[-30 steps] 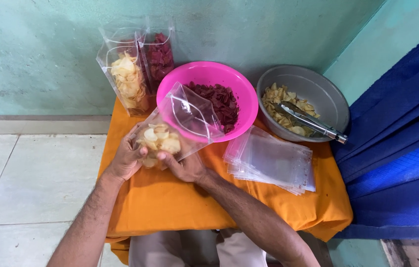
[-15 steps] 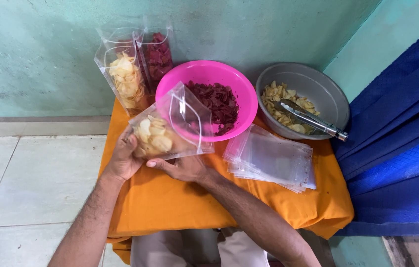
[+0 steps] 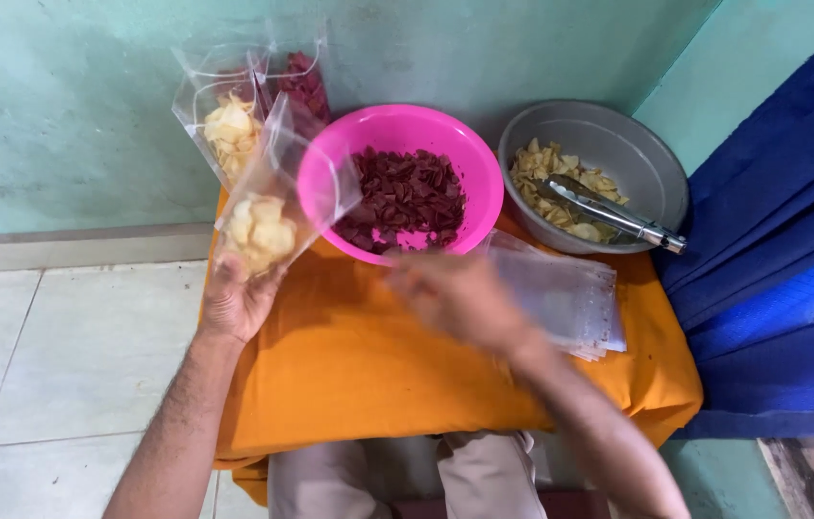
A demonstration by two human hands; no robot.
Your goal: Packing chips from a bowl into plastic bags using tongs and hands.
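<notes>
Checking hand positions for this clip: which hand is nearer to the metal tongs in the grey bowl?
Right. The right hand is blurred over the orange cloth, left of and below the tongs; the left hand holds a chip bag farther left.

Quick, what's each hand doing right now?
Left hand: closed on a clear plastic bag of pale chips.
Right hand: motion-blurred, apparently empty; open or closed cannot be told.

left hand (image 3: 239, 300) clenched, right hand (image 3: 455, 298) blurred
</notes>
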